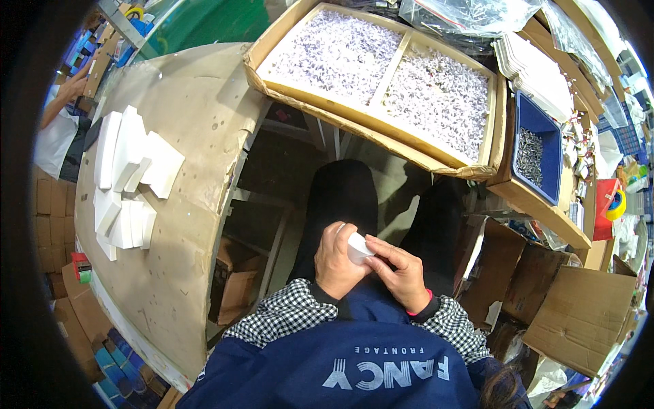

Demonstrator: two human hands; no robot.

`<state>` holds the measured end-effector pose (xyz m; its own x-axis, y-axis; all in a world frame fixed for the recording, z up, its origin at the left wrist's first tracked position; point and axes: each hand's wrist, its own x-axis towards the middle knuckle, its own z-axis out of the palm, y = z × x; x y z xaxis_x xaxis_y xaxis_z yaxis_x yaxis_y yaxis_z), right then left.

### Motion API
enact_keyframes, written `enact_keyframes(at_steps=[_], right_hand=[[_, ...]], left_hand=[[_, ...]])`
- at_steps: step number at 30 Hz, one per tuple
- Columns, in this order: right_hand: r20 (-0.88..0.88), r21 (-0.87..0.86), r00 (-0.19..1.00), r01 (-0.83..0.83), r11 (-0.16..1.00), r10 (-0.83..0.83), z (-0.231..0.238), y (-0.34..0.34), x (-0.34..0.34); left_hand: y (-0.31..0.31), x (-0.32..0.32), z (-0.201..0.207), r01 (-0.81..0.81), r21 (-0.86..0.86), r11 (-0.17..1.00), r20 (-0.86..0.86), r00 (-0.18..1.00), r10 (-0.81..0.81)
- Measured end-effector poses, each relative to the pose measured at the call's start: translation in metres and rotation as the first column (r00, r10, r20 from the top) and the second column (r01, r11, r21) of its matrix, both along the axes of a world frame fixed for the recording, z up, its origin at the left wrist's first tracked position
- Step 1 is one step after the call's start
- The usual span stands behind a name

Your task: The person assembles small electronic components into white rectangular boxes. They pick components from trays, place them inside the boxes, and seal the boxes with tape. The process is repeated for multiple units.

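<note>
Above my lap, my left hand (336,264) is wrapped round a small white piece (358,248) with a smooth, pale end showing. What kind of thing it is cannot be made out, as the fingers cover most of it. The thumb and forefinger of my right hand (402,275) press together at the piece's right side. Away to the left, several white blocks or folded boxes (125,153) lie in a loose heap on a brown board-topped table (180,259).
Ahead stands a wooden tray (403,51) with two compartments of tiny whitish pieces. Beside it, a blue bin (554,160) holds small dark metal parts. Cardboard boxes (575,317) stand low at the right. Another person's arm (65,95) shows at the far left.
</note>
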<state>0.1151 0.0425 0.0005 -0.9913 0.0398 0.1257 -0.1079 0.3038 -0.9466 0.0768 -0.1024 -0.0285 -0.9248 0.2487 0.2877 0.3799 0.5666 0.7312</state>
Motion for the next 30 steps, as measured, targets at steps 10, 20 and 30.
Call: enact_keyframes(at_steps=[10, 20, 30], right_hand=[[-0.055, 0.057, 0.998, -0.015, 0.998, 0.018, 0.002, 0.0, 0.0], [0.09, -0.107, 0.994, -0.048, 0.993, 0.057, 0.0, 0.005, 0.003], [-0.05, 0.162, 0.993, -0.094, 0.982, 0.103, 0.005, 0.01, 0.006]], left_hand=[[0.0, 0.005, -0.002, 0.01, -0.028, 1.0, -0.044, 0.999, -0.011], [0.001, 0.004, 0.005, 0.047, -0.033, 0.998, -0.042, 0.998, -0.048], [0.001, 0.007, 0.005, 0.053, -0.065, 0.996, -0.002, 0.999, -0.054]])
